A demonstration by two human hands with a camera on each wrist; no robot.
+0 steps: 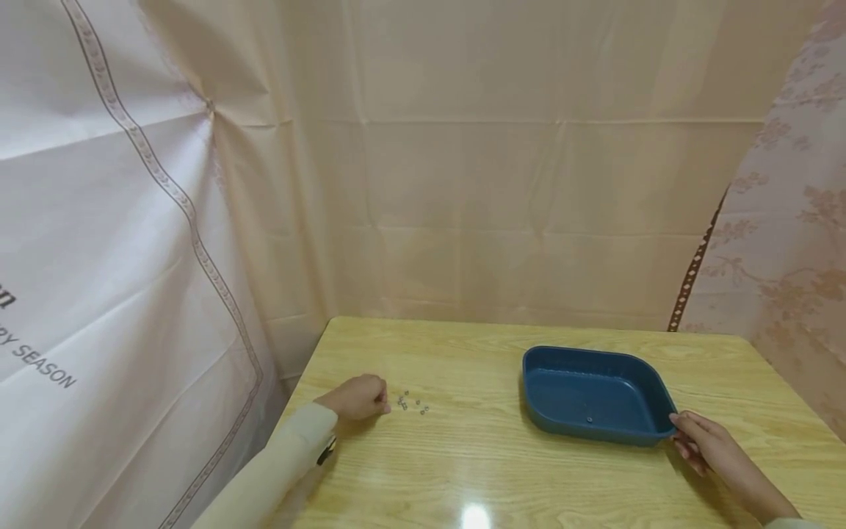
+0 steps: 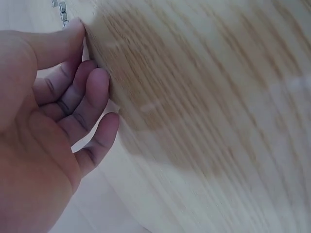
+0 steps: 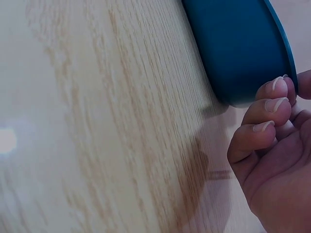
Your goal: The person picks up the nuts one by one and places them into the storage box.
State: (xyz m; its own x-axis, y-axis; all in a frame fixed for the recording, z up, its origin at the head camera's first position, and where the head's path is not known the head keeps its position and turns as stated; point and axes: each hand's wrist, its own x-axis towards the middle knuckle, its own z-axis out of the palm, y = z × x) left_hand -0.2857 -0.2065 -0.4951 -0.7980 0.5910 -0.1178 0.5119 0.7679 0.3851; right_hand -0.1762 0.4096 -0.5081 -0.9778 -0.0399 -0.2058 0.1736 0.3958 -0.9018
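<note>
On the table's left part lie several small metal nuts [image 1: 405, 401], some bunched together and others apart. My left hand [image 1: 359, 397] is right beside them, palm side down, with fingers curled. In the left wrist view, its thumb and index fingertips come close together next to a row of nuts [image 2: 63, 13]; whether a nut is between them I cannot tell. My right hand [image 1: 709, 443] pinches the near right corner of a blue plastic tray [image 1: 595, 433] by the rim. One nut [image 1: 590, 419] lies on the tray's floor. The right wrist view shows fingertips against the tray's outer wall [image 3: 238, 43].
The wood-grain table [image 1: 463, 455] reaches back to a beige curtain [image 1: 463, 184]. A white printed sheet [image 1: 119, 257] hangs at the left, and a floral one [image 1: 786, 242] at the right. Light glares off the table's near edge.
</note>
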